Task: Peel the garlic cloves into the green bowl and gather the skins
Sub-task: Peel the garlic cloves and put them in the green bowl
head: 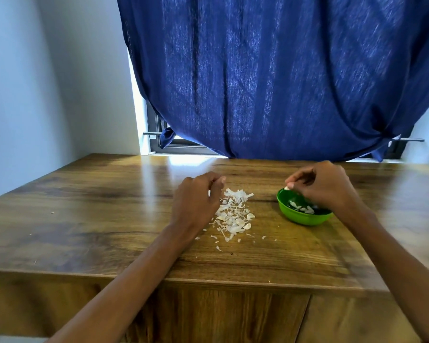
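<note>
A small green bowl (300,216) sits on the wooden table (109,219), right of centre, with several peeled garlic cloves (304,207) inside. My right hand (325,186) hovers over the bowl's far rim and pinches a pale garlic clove (287,187) between thumb and fingertips. A loose pile of white garlic skins (233,216) with a few cloves mixed in lies left of the bowl. My left hand (196,201) is at the pile's left edge, fingers curled; whether it holds anything is hidden.
A dark blue curtain (282,82) hangs over a window behind the table's far edge. A white wall (47,82) stands at the left. Small skin scraps (218,248) are scattered toward the table's near edge.
</note>
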Demonstrator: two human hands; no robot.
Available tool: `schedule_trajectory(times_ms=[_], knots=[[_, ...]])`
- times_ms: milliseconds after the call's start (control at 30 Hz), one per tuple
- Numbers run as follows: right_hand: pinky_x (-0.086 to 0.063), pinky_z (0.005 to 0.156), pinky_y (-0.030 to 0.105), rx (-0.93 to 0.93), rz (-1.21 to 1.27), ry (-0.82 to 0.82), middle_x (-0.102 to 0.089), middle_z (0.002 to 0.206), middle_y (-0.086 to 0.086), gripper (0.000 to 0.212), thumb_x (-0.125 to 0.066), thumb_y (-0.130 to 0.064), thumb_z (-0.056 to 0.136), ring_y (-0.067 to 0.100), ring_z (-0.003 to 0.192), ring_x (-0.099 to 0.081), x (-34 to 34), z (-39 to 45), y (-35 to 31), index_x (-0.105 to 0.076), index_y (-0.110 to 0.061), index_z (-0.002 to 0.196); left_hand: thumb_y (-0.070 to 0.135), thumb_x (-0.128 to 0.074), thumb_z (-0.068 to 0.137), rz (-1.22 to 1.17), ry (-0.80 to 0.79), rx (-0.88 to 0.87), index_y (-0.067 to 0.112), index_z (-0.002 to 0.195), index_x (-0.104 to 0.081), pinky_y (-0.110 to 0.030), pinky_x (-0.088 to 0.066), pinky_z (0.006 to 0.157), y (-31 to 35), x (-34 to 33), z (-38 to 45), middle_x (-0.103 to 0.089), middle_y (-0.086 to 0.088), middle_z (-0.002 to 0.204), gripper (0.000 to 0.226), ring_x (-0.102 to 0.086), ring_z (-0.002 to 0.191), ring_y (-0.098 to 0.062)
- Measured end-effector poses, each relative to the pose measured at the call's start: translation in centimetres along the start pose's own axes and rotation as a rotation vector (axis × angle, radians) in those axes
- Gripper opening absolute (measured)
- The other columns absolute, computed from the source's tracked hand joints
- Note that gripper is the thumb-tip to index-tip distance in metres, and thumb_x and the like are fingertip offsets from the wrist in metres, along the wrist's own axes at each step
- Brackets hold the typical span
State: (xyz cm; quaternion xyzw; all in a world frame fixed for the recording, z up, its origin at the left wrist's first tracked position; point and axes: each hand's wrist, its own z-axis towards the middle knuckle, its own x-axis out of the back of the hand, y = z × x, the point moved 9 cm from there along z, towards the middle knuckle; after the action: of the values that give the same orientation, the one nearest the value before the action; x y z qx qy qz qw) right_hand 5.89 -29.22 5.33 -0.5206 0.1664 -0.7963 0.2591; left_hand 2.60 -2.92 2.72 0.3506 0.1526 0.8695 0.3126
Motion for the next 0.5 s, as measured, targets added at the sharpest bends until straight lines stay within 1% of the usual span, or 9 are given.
schedule_trajectory(times_ms=[100,167,233,267,300,333,400,433,500], knots=[[-0.041,0.061,0.015,-0.041,-0.095,-0.056,-0.067,0.08,-0.018,0.018,-0.079,-0.017,0.085,-0.001,0.084,-0.063,-0.2,0.1,0.6,-0.074,-0.034,0.081,0.031,-0.073,0.094,0.104,0.04,0.023,0.029,0.097,-0.081,-0.022,-0.038,0.08,-0.1,0.7,0.0,-0.08,0.009,0.092,0.009,-0.07,0.086,-0.013],[-0.042,0.063,0.017,-0.044,-0.149,-0.05,-0.067,0.078,-0.017,0.02,-0.075,-0.013,0.088,0.002,0.085,-0.064,0.1,0.3,0.3,-0.075,-0.032,0.082,0.024,-0.081,0.087,0.125,0.039,0.036,0.029,0.095,-0.082,-0.023,-0.04,0.083,-0.5,0.9,-0.1,-0.08,0.006,0.099,0.009,-0.071,0.092,-0.017],[-0.041,0.063,0.015,-0.03,-0.148,-0.022,-0.067,0.077,-0.019,0.02,-0.074,-0.014,0.089,-0.002,0.081,-0.062,0.5,0.4,-0.2,-0.075,-0.032,0.081,0.022,-0.082,0.087,0.093,0.041,0.038,0.028,0.097,-0.082,-0.029,-0.05,0.09,-0.8,1.0,-0.2,-0.08,0.007,0.1,0.012,-0.073,0.089,-0.015],[-0.041,0.062,0.014,-0.019,-0.13,-0.006,-0.067,0.077,-0.02,0.019,-0.074,-0.015,0.089,-0.003,0.079,-0.061,0.7,0.4,-0.5,-0.075,-0.032,0.081,0.023,-0.08,0.089,0.067,0.052,0.045,0.027,0.099,-0.081,-0.031,-0.053,0.09,-1.0,1.0,-0.1,-0.08,0.009,0.097,0.011,-0.073,0.088,-0.013],[-0.04,0.061,0.013,-0.007,-0.106,0.012,-0.067,0.077,-0.021,0.016,-0.075,-0.018,0.09,-0.005,0.078,-0.061,0.9,0.3,-0.9,-0.076,-0.032,0.082,0.027,-0.076,0.092,0.044,0.064,0.05,0.026,0.099,-0.081,-0.029,-0.052,0.087,-1.0,1.2,0.0,-0.079,0.011,0.094,0.009,-0.073,0.087,-0.011],[-0.04,0.061,0.014,0.003,-0.077,0.032,-0.066,0.077,-0.022,0.012,-0.075,-0.022,0.09,-0.005,0.077,-0.06,1.1,0.1,-1.3,-0.076,-0.032,0.083,0.033,-0.07,0.097,0.035,0.068,0.062,0.025,0.099,-0.081,-0.026,-0.049,0.081,-1.0,1.2,0.0,-0.079,0.012,0.089,0.014,-0.072,0.085,-0.01],[-0.042,0.062,0.015,0.026,-0.013,0.057,-0.068,0.078,-0.021,0.008,-0.075,-0.025,0.09,-0.004,0.076,-0.061,1.1,-0.3,-2.1,-0.076,-0.031,0.085,0.048,-0.053,0.103,0.04,0.042,0.1,0.024,0.094,-0.078,-0.026,-0.046,0.074,-1.2,0.9,0.1,-0.076,0.013,0.074,0.036,-0.07,0.075,-0.008],[-0.044,0.063,0.016,0.045,0.007,0.056,-0.069,0.078,-0.02,0.008,-0.075,-0.024,0.089,-0.005,0.076,-0.062,0.8,-0.4,-2.5,-0.076,-0.031,0.086,0.051,-0.046,0.104,0.033,0.042,0.114,0.024,0.091,-0.076,-0.027,-0.048,0.073,-1.2,1.1,0.0,-0.074,0.013,0.068,0.043,-0.068,0.07,-0.006],[-0.041,0.062,0.014,0.089,0.018,0.028,-0.069,0.079,-0.02,0.012,-0.076,-0.02,0.088,-0.006,0.075,-0.063,-0.3,-0.8,-3.7,-0.077,-0.032,0.088,0.045,-0.042,0.107,-0.009,0.059,0.126,0.022,0.09,-0.072,-0.032,-0.055,0.07,-1.5,1.2,0.1,-0.074,0.011,0.069,0.041,-0.066,0.059,-0.005]])
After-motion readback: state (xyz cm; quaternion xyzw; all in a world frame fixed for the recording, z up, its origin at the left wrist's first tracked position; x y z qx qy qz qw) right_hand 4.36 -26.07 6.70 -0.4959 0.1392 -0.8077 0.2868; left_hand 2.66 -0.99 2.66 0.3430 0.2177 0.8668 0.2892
